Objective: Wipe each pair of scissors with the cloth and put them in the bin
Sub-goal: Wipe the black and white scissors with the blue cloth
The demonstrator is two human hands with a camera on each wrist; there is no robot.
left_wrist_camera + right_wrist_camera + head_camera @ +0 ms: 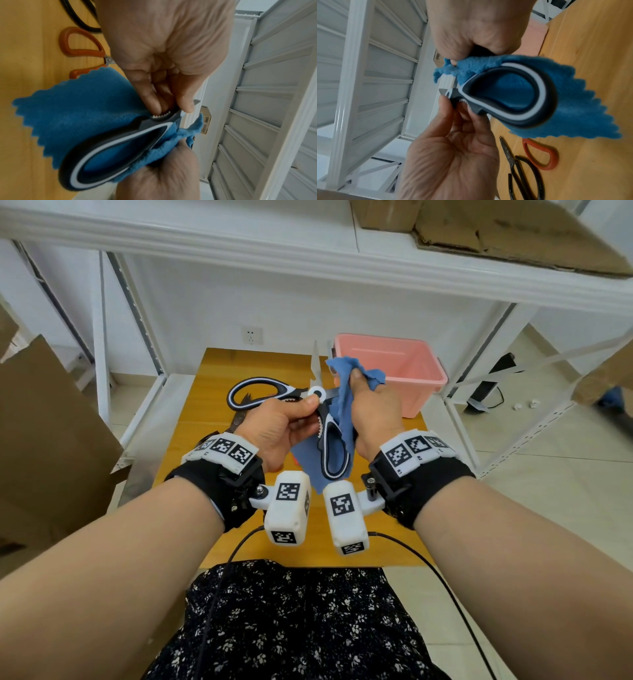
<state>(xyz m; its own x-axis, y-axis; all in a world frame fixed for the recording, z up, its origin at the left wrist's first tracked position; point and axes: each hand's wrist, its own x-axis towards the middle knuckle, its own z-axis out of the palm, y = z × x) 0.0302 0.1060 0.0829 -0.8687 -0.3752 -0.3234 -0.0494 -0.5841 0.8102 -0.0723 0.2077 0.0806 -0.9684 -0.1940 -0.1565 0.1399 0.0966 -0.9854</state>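
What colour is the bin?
Pink bin, shown best in the head view.

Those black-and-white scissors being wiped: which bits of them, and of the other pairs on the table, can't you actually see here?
- Black-and-white scissors: one blade, head view, wrapped in the blue cloth held by the right hand.
- Orange scissors: blades, right wrist view, hidden under cloth.
- Black scissors: handles cut off by bottom edge.

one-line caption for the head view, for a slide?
Left hand holds open black-and-white scissors; right hand wipes one blade with blue cloth.
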